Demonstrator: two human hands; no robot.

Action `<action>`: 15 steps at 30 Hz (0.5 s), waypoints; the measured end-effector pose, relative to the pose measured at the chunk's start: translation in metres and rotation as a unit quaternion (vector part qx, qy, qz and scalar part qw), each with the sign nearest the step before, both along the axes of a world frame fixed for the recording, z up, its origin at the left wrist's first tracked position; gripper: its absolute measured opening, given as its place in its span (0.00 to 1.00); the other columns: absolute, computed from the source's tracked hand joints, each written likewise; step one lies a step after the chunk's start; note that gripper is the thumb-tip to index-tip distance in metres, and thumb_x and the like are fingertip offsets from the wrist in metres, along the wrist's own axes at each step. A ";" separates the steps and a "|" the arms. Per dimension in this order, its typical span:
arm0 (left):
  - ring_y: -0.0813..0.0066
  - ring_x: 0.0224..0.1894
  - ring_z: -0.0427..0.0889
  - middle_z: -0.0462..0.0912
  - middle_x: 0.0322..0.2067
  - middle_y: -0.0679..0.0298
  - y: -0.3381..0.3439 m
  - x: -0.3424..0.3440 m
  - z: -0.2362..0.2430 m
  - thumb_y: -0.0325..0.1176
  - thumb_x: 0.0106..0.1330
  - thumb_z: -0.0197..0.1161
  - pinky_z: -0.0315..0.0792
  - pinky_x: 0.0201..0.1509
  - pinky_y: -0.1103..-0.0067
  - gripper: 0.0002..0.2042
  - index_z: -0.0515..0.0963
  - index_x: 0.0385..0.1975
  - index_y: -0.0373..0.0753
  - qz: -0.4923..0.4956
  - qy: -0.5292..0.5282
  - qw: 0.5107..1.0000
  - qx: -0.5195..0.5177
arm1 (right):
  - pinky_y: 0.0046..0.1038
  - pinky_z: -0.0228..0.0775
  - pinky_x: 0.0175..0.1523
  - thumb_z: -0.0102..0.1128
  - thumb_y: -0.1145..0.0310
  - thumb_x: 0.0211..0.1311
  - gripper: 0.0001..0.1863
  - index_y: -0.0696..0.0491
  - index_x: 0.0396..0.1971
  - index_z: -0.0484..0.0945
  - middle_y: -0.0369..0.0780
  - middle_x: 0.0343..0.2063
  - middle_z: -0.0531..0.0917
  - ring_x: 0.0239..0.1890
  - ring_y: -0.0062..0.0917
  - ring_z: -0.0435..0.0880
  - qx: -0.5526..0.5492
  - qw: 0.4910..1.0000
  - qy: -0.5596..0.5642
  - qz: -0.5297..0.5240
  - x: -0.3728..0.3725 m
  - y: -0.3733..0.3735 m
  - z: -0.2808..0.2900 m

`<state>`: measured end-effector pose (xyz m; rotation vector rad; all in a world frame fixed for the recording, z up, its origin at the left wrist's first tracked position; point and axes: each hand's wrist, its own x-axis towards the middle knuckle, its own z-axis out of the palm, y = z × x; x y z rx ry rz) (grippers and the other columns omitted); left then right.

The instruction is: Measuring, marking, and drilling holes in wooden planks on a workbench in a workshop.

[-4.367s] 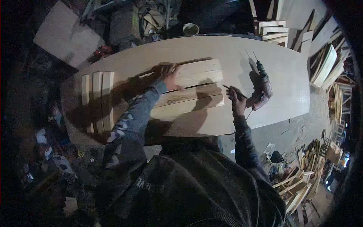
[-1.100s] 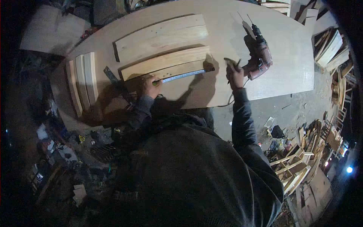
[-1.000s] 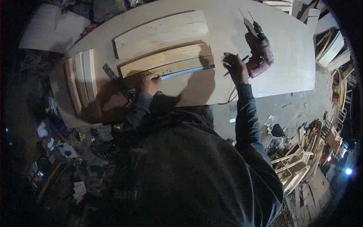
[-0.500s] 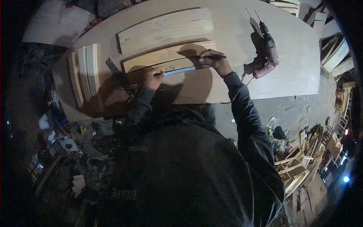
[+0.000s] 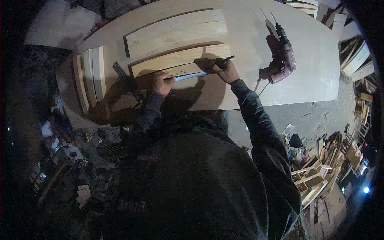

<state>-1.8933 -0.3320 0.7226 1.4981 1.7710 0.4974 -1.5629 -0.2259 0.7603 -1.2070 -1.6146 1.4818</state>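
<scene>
Table (image 5: 316,60): big pale wooden sheet, rounded in the fisheye view, takes up the upper half of the frame. Floor around it is dark and cluttered, wood offcuts (image 5: 320,176) piled lower right.

Two long boards lie side by side across the table middle: far board (image 5: 176,32), near board (image 5: 180,60) just below it, a narrow gap between them. Three narrow slats (image 5: 90,76) sit together at the table's left end, running front to back.

Drill (image 5: 282,56), reddish body, lies on the table well right of the boards, bit pointing away, cord trailing off the near edge.

Metal ruler (image 5: 190,76) lies flat along the near edge of the near board, a dark square (image 5: 120,71) just left of the board end.

Left hand (image 5: 162,82): fingers pressed down on the left end of the ruler, pinning it to the board.

Right hand (image 5: 225,71): fingers closed around a dark pencil (image 5: 222,61), at the ruler's right end; the pencil's dark end sticks out up and right. Tip contact not clear.
</scene>
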 end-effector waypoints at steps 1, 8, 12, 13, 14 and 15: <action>0.53 0.53 0.78 0.81 0.45 0.51 0.001 0.001 0.001 0.43 0.60 0.72 0.71 0.59 0.57 0.17 0.81 0.39 0.35 0.024 -0.012 1.000 0.016 | 0.32 0.75 0.44 0.62 0.69 0.61 0.12 0.63 0.38 0.79 0.46 0.30 0.85 0.36 0.30 0.84 0.000 1.000 0.000 0.000 0.001 0.001 -0.001; 0.55 0.50 0.79 0.82 0.41 0.53 0.005 0.004 0.017 0.41 0.58 0.73 0.72 0.57 0.55 0.14 0.83 0.32 0.35 0.036 -0.085 0.996 -0.021 | 0.33 0.74 0.42 0.63 0.68 0.58 0.12 0.61 0.37 0.80 0.48 0.31 0.84 0.33 0.35 0.83 0.010 0.999 0.016 0.034 0.001 0.002 -0.006; 0.52 0.43 0.81 0.83 0.38 0.49 0.001 0.004 0.011 0.39 0.60 0.70 0.75 0.49 0.56 0.14 0.82 0.36 0.33 -0.023 0.009 0.995 0.092 | 0.36 0.75 0.41 0.63 0.68 0.58 0.11 0.59 0.36 0.81 0.50 0.31 0.84 0.34 0.43 0.83 0.022 0.997 -0.057 0.050 0.001 0.003 -0.004; 0.54 0.43 0.82 0.83 0.37 0.50 0.001 0.004 0.008 0.39 0.61 0.70 0.76 0.48 0.57 0.14 0.82 0.35 0.33 -0.013 -0.011 0.994 0.106 | 0.36 0.75 0.41 0.63 0.68 0.58 0.11 0.59 0.36 0.81 0.50 0.31 0.84 0.34 0.43 0.83 0.025 0.997 -0.055 0.050 0.001 0.004 -0.003; 0.55 0.42 0.82 0.83 0.37 0.50 0.000 0.004 0.006 0.39 0.61 0.70 0.76 0.48 0.58 0.14 0.82 0.35 0.33 -0.004 -0.029 0.996 0.086 | 0.36 0.75 0.41 0.62 0.68 0.58 0.11 0.59 0.36 0.81 0.50 0.32 0.84 0.35 0.45 0.83 0.038 0.996 -0.057 0.055 0.001 0.004 -0.002; 0.55 0.42 0.82 0.83 0.37 0.50 0.000 0.003 0.005 0.39 0.61 0.70 0.76 0.48 0.58 0.14 0.82 0.35 0.33 -0.004 -0.032 0.992 0.120 | 0.37 0.75 0.41 0.62 0.68 0.59 0.11 0.59 0.37 0.81 0.51 0.32 0.84 0.35 0.47 0.82 0.052 0.995 -0.055 0.058 0.001 0.004 -0.002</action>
